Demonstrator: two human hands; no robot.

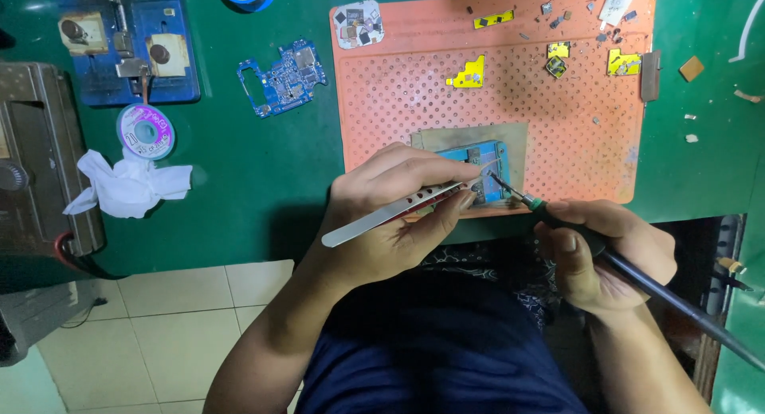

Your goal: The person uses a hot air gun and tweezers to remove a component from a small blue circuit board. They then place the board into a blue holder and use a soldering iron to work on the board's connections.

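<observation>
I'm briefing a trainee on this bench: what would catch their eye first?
The perforated orange work mat on the green table, scattered with yellow parts. At its front edge, the left hand holds silver tweezers and the right hand a black soldering iron over a small blue circuit board.

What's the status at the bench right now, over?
Left hand grips tweezers; right hand grips soldering iron. Both tips meet on blue circuit board on orange mat. Nothing blocking.

Single head-worn view, aimed steeply downward, green bench [263,167] seen from close above, both hands framed low at centre, tiled floor [175,334] included bottom left.
</observation>
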